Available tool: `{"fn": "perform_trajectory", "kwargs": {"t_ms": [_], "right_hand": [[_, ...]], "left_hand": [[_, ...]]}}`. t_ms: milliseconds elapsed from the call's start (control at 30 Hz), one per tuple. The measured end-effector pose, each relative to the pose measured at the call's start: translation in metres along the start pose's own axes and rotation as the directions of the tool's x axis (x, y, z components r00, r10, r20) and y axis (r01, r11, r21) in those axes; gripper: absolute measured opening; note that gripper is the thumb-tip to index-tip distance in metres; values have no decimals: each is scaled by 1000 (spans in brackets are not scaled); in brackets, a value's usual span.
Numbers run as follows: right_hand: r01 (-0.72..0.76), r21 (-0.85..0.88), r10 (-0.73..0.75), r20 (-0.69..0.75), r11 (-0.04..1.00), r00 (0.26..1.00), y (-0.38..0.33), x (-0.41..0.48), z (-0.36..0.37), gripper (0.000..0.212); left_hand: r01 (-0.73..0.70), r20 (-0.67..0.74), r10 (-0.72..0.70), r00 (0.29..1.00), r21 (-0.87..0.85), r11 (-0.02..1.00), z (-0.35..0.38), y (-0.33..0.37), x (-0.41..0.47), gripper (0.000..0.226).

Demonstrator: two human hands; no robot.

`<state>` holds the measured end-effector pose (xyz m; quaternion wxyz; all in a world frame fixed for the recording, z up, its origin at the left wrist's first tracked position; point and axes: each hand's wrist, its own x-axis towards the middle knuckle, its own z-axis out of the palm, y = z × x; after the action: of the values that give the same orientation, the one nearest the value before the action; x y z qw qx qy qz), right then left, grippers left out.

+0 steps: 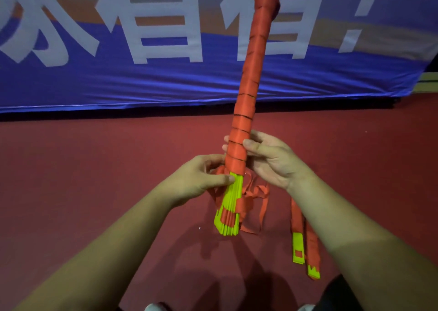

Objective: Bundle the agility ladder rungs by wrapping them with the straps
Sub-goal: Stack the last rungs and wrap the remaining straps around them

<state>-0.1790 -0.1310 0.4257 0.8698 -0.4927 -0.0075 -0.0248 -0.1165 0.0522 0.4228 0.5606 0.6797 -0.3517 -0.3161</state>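
A long bundle of yellow-green ladder rungs [231, 204] points up and away from me, wound along most of its length in orange strap [251, 73]. Only its near end shows bare yellow-green, and small yellow tips stick out at the far top. My right hand [270, 159] grips the wrapped bundle just above that bare end, fingers curled round it. My left hand [203, 178] pinches the bundle where the wrapping stops, thumb on the yellow rungs. Loose orange strap loops [258, 197] hang under the hands.
Two more rungs with orange strap [301, 244] lie on the dark red floor [94, 168] under my right forearm. A blue banner with large white characters [142, 73] hangs across the back. My shoes show at the bottom edge.
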Motion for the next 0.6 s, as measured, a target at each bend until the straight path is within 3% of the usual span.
{"fn": "perform_trajectory", "kwargs": {"t_ms": [133,233,300,400,500,600], "right_hand": [[75,-107,-85,-85,991,993,-2,3,1,43],[113,-260,-162,-177,959,971,6,9,2,35],[127,-339,-218,-246,932,944,11,11,4,30],[148,-359,-275,-334,922,902,20,16,7,33],[147,-346,-276,-361,927,891,24,18,10,34],[159,-313,-267,-339,936,902,17,15,7,25]], "left_hand": [[3,-21,3,1000,267,964,-5,13,1,30],[61,-176,64,982,623,780,-10,10,0,33],[75,-220,126,967,723,686,-3,5,-3,31],[58,-265,182,947,698,714,17,-4,-4,36],[54,-284,233,930,733,678,23,-13,1,25],[-1,-214,118,970,480,877,8,-11,2,27]]}}
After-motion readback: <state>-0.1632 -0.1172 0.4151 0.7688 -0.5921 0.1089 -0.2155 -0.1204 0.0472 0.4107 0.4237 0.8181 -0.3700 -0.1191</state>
